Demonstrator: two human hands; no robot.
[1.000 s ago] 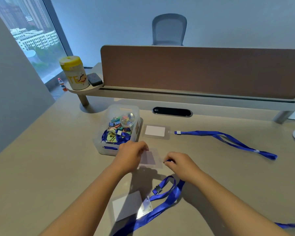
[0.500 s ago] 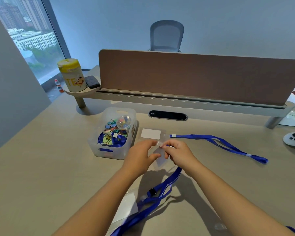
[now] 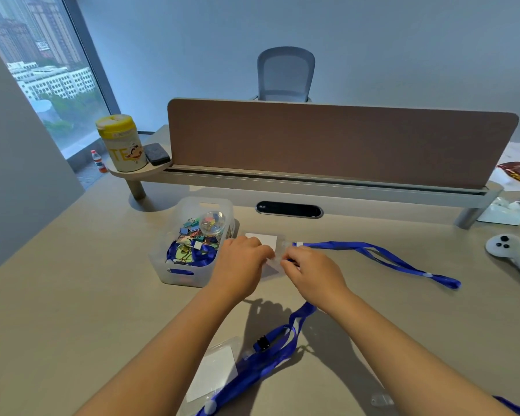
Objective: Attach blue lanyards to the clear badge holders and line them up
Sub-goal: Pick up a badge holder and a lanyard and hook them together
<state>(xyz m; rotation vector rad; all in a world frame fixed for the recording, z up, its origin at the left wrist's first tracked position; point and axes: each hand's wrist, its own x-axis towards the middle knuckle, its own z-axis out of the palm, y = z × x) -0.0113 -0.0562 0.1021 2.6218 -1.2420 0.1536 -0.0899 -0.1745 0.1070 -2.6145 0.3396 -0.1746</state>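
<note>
**A:** Where are your hands right now?

**B:** Your left hand point(image 3: 240, 262) and right hand point(image 3: 309, 271) meet over the middle of the counter point(image 3: 72, 310), just right of the clear storage bin point(image 3: 189, 247). Both sets of fingers are pinched closed on one clear badge holder point(image 3: 272, 267), the left hand at its left edge, the right hand at its top right corner. The holder is tilted and looks lifted a little off the surface.

**A:** And the lanyard you're attaching?

**B:** A blue lanyard point(image 3: 282, 340) runs from under your right wrist down toward you, looping across the counter with its black buckle point(image 3: 263, 344) showing. You cannot tell whether its clip is already through the held holder; your fingers hide that spot.

**A:** What about the finished one?

**B:** Just beyond your hands lies another badge holder point(image 3: 261, 240) with a white card inside, flat on the counter next to the bin. A second blue lanyard point(image 3: 379, 255) stretches from its right end out to the right.

**A:** Anything nearer you?

**B:** A third holder point(image 3: 213, 373) with a white card lies close to your left forearm, partly under the near lanyard's strap.

**A:** And the bin?

**B:** It holds coloured binder clips, a small round clear tub and more blue strap. A white controller point(image 3: 511, 250) rests at the far right edge.
</note>
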